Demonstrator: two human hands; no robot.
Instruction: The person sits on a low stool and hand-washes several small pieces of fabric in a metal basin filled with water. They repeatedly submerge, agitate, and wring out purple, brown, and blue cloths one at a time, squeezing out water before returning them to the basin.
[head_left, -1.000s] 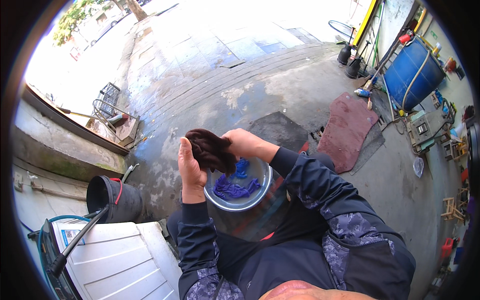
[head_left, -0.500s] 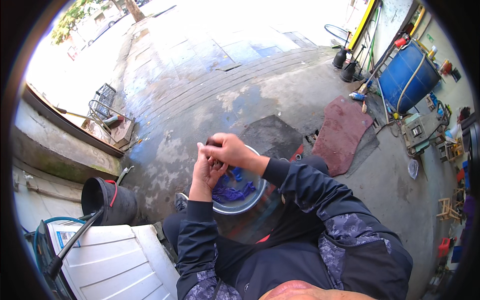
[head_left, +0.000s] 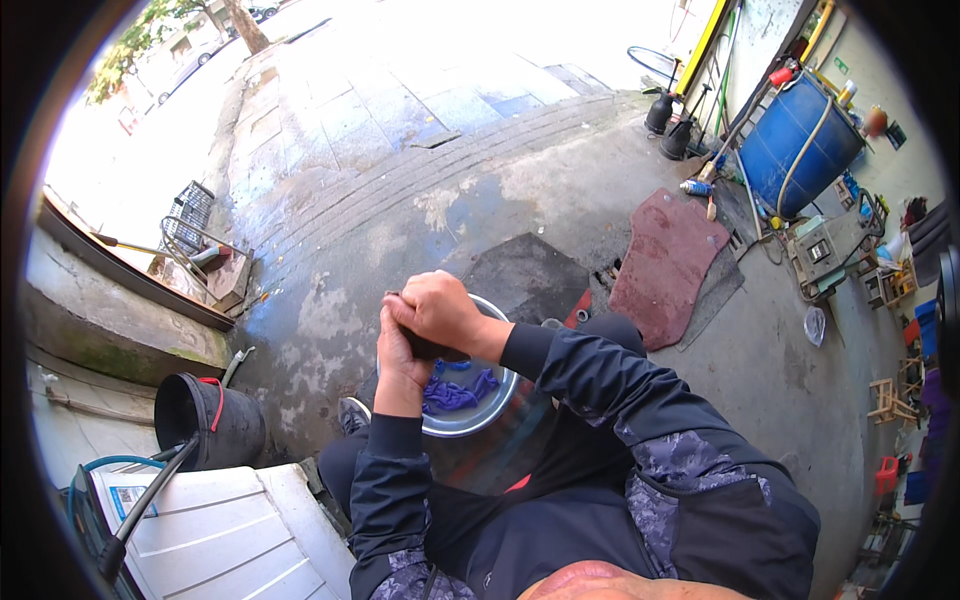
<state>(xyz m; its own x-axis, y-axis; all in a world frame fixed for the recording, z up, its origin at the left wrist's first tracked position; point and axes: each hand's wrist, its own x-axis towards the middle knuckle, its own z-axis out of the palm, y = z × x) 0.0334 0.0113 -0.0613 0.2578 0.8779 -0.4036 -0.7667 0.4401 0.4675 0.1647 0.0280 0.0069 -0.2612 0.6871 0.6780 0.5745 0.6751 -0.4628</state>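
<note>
Both my hands are closed together over a round basin of water. My left hand (head_left: 398, 358) grips a dark brown, limp piece that looks like wet cloth (head_left: 436, 349). Pressed against it from above and to the right, my right hand (head_left: 445, 308) is shut in a fist on the same piece. Most of the brown cloth is hidden by my fingers. Below, the basin (head_left: 470, 429) stands on the floor between my legs. A crumpled purple-blue cloth (head_left: 460, 393) lies in its water.
A black bucket (head_left: 245, 425) with a red strap stands left, beside a white ribbed panel (head_left: 225, 525). Ahead are a dark mat (head_left: 530, 275) and a maroon mat (head_left: 665, 280). A blue barrel (head_left: 800, 145) and black spray bottles (head_left: 660, 112) stand far right.
My right hand has curled from a looser hold into a fist, and the hands have closed tightly together. More of the brown cloth shows below them. The view has shifted slightly.
</note>
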